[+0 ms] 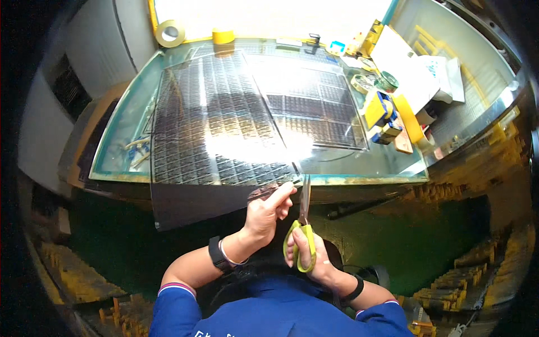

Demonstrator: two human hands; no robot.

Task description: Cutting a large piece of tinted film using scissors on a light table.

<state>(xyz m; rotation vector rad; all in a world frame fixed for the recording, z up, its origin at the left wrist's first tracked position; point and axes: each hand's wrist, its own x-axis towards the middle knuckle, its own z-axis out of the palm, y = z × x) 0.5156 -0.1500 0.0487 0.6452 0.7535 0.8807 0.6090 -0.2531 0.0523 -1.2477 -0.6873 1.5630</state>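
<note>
A large dark, see-through sheet with a printed grid pattern lies over the table, and its near end hangs past the front edge. My left hand is closed at the sheet's near right corner, pinching its edge between thumb and fingers. Just to the right, my right hand grips a pair of scissors by the yellow-green handles. Their blades point away from me, with the tips by the table's front edge, close to the sheet's corner. How far the blades are parted is hard to make out.
The glass-topped table is brightly lit from behind. A second patterned sheet lies on its right half. A tape dispenser and small items crowd the right side. Tape rolls, one pale and one yellow, stand at the back.
</note>
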